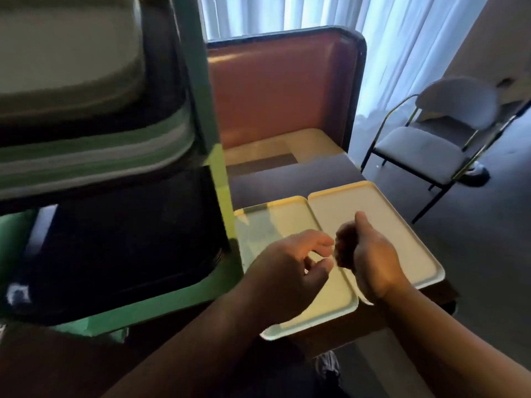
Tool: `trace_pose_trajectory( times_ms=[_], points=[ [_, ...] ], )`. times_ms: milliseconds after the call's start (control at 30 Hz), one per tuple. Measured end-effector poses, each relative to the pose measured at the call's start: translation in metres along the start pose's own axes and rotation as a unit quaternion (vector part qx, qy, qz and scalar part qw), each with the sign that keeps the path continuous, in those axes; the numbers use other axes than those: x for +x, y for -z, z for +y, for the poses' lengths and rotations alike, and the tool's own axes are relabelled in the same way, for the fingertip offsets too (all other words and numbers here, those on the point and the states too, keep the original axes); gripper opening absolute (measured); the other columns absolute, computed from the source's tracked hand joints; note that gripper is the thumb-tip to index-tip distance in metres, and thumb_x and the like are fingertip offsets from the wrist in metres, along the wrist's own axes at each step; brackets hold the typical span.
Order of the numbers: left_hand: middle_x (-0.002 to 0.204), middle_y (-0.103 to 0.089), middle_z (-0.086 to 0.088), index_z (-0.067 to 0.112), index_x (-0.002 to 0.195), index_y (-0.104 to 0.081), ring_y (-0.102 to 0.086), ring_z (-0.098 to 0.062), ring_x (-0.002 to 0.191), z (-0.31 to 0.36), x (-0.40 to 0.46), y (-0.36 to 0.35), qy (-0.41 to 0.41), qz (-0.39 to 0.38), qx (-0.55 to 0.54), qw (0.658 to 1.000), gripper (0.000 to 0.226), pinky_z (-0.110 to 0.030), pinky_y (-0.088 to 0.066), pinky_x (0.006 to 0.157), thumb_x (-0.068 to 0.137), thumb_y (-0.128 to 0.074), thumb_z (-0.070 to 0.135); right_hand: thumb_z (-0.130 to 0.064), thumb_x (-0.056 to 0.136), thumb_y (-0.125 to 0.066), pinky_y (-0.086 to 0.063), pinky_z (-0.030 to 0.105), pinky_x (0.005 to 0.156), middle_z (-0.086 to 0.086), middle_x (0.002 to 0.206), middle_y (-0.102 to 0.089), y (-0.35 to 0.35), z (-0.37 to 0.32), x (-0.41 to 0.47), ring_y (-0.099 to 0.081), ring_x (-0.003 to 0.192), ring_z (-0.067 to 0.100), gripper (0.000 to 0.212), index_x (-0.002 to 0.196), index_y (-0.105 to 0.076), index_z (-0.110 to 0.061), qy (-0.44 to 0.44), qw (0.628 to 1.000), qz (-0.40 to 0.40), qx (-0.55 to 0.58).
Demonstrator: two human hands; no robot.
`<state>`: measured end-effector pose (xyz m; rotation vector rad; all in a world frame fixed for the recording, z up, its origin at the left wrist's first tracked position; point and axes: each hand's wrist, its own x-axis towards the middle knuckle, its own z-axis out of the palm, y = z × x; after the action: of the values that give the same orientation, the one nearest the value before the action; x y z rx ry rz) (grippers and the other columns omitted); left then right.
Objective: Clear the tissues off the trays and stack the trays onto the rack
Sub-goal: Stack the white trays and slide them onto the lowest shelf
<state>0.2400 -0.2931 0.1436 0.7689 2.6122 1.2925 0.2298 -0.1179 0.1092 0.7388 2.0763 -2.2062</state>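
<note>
Two cream trays lie side by side on a dark table: the left tray [275,222] and the right tray [402,237]. No tissue shows on either tray. My left hand [287,262] hovers over the left tray with fingers curled and apart, holding nothing visible. My right hand [367,254] is over the seam between the trays, fingers closed into a fist; I cannot tell if anything is inside it. The green rack [212,139] stands at the left, with stacked trays [71,67] on its upper shelf.
A dark bin or stack [120,242] fills the rack's lower shelf. An orange booth seat [281,87] stands behind the table [293,179]. A grey chair [431,139] is at the right on the dark floor, before white curtains.
</note>
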Motion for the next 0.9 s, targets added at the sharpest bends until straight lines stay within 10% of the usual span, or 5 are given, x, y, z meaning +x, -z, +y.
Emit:
trace_pose_trajectory(
  times_ms=[400,567,900],
  points=[
    [0.142,-0.059,-0.001,0.025,0.148,-0.044,-0.061,-0.02,0.12,-0.038,0.168,-0.164,0.26,-0.102,0.005,0.96,0.055,-0.039,-0.051,0.102,0.095,-0.059,0.028,-0.036,0.095,-0.056,-0.054,0.049,0.094,0.004,0.111,-0.065,0.17,0.041,0.179,-0.061,0.104,0.025,0.023,0.11,-0.063,-0.02,-0.065,0.965,0.08,-0.243],
    [0.149,-0.053,-0.008,0.017,0.151,-0.041,-0.054,-0.027,0.131,-0.066,0.177,-0.209,0.355,-0.164,0.057,0.919,0.058,-0.034,-0.044,0.105,0.095,-0.054,0.025,-0.041,0.087,-0.051,-0.054,0.055,0.094,0.009,0.141,-0.051,0.239,0.082,0.223,-0.051,0.124,0.033,0.061,0.145,-0.049,-0.024,-0.121,0.894,0.101,-0.419],
    [0.139,-0.06,-0.005,0.016,0.141,-0.053,-0.058,-0.023,0.125,-0.087,0.166,-0.237,0.452,-0.161,0.024,0.877,0.052,-0.033,-0.046,0.104,0.09,-0.057,0.028,-0.037,0.091,-0.065,-0.059,0.046,0.082,0.006,0.109,-0.07,0.269,0.101,0.244,-0.066,0.093,0.026,0.039,0.123,-0.065,-0.015,-0.208,0.896,0.096,-0.379]
  ],
)
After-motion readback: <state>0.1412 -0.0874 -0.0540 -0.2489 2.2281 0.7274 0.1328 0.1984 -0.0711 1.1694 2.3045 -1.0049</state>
